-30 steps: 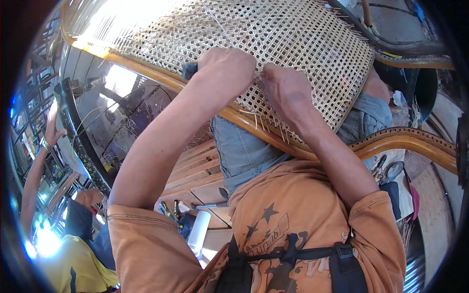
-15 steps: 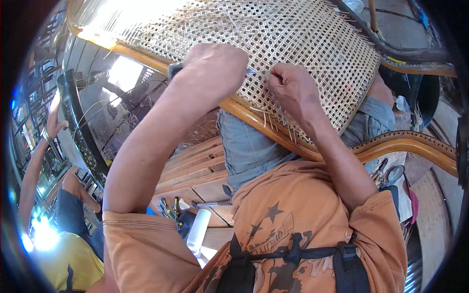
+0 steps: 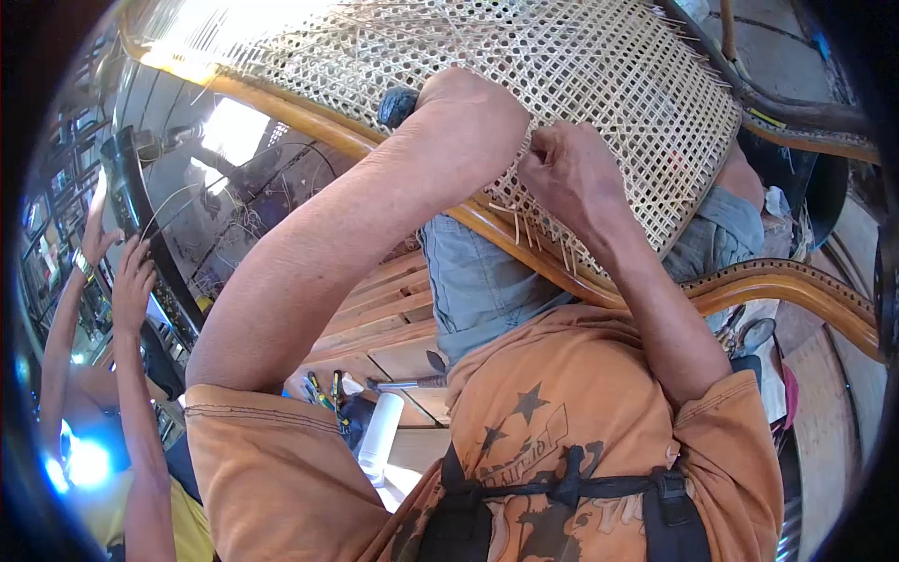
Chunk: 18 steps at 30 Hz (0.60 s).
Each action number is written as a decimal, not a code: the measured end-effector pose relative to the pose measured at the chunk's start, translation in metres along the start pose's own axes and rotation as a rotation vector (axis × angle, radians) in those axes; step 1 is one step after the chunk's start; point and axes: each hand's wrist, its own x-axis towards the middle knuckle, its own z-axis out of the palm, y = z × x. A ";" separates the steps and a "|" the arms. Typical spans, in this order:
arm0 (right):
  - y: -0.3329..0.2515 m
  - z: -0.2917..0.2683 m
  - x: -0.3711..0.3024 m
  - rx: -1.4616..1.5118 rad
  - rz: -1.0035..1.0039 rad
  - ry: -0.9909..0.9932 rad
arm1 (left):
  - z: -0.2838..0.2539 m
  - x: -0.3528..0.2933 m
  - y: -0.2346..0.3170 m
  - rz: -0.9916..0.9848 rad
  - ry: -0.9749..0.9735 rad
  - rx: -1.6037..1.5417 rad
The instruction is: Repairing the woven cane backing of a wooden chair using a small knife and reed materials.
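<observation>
A woven cane panel [image 3: 637, 103] in a yellow-brown wooden frame [image 3: 281, 110] lies tilted across my lap. Over its near edge, my left hand [image 3: 476, 117] is closed around a tool with a dark rounded handle [image 3: 398, 107]; the handle's end sticks out on the left, and the tip is hidden behind the hand. Close by on the right, my right hand [image 3: 576, 178] has its fingers curled in a pinch at the weave. What it pinches cannot be made out. Loose cane ends [image 3: 524, 225] hang over the frame below the hands.
Another person's hand [image 3: 136, 276] is at a dark post [image 3: 150, 225] on the left. Pliers [image 3: 328, 389], a hammer [image 3: 407, 384] and a white cylinder [image 3: 380, 436] lie by slatted wood. A curved wooden rail [image 3: 787, 281] with a row of holes runs at the right.
My left hand has moved right, closer to my right hand, and the tool's tip has gone out of sight. At the left, the other person's second hand has come up beside the post.
</observation>
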 end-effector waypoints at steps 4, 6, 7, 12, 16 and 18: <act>0.002 0.002 0.000 -0.027 -0.003 -0.007 | 0.012 -0.009 -0.009 0.015 0.071 -0.068; -0.001 0.002 -0.004 -0.078 -0.044 0.021 | 0.023 -0.010 -0.011 -0.022 0.132 -0.116; -0.002 0.003 -0.006 -0.127 -0.082 0.048 | 0.026 -0.010 -0.012 -0.027 0.135 -0.115; 0.000 0.016 -0.003 -0.231 -0.145 0.133 | -0.002 -0.011 -0.001 -0.208 -0.008 -0.187; 0.007 0.022 -0.001 -0.243 -0.331 0.390 | 0.000 -0.025 -0.017 -0.169 0.129 -0.177; 0.006 0.023 -0.001 -0.263 -0.326 0.364 | 0.004 -0.032 -0.019 -0.292 0.024 -0.226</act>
